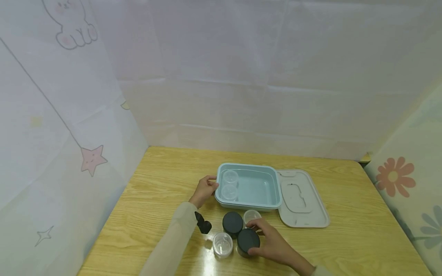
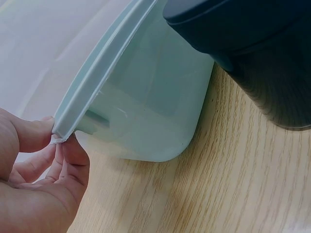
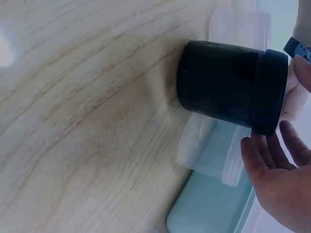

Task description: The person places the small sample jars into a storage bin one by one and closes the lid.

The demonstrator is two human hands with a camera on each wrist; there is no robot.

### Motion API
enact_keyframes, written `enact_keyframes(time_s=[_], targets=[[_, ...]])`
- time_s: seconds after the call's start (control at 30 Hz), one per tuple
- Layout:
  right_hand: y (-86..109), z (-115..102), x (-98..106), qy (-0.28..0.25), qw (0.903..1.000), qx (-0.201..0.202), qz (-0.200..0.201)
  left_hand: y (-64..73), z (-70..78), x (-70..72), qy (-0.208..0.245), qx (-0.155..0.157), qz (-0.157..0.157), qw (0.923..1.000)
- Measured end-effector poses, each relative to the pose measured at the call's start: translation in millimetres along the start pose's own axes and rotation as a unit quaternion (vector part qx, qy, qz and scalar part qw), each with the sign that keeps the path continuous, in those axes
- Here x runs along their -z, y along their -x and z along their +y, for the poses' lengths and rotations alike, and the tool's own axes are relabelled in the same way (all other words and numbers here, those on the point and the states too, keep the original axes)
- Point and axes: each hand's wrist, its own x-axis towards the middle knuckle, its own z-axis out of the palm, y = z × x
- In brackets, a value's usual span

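Note:
My left hand (image 1: 204, 190) pinches the left rim of a pale blue plastic tub (image 1: 266, 186) between thumb and fingers; the left wrist view shows the tub's rim (image 2: 92, 82) in that grip. In the tub's left end sit two clear jars (image 1: 230, 177). Around the front black jar (image 1: 248, 240) my right hand (image 1: 274, 245) spreads its fingers and thumb. The right wrist view has fingers (image 3: 255, 155) beside this black jar's lid, while the thumb appears above it and apart. Another black jar (image 1: 233, 223) stands just behind to the left.
One clear jar (image 1: 222, 244) stands left of the front black jar, and another clear jar (image 1: 252, 216) stands behind it, near the tub. A whitish lid (image 1: 304, 199) lies flat right of the tub. Pale cloth (image 1: 262, 88) hangs behind the wooden table (image 1: 155, 191).

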Motion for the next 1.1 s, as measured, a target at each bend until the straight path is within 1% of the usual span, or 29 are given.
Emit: enact_keyframes(time_s=[0.27, 0.5, 0.77, 1.1], targets=[[0.2, 2, -3, -0.005, 0.9992, -0.009, -0.040, -0.3, 2.1, 0.5, -0.002, -0.003, -0.004, 1.0000], [2.2, 1, -8, -0.014, 0.9989, 0.004, -0.045, 0.4, 2.6, 0.1, -0.007, -0.002, -0.002, 1.0000], [5.6, 3, -12, -0.028, 0.9975, -0.024, -0.060, -0.9, -1.0, -1.5, 0.000, 0.006, 0.000, 1.0000], [7.3, 3, -15, -0.023, 0.9977, -0.027, -0.058, -1.2, -1.5, -1.0, -0.007, 0.006, 0.002, 1.0000]])
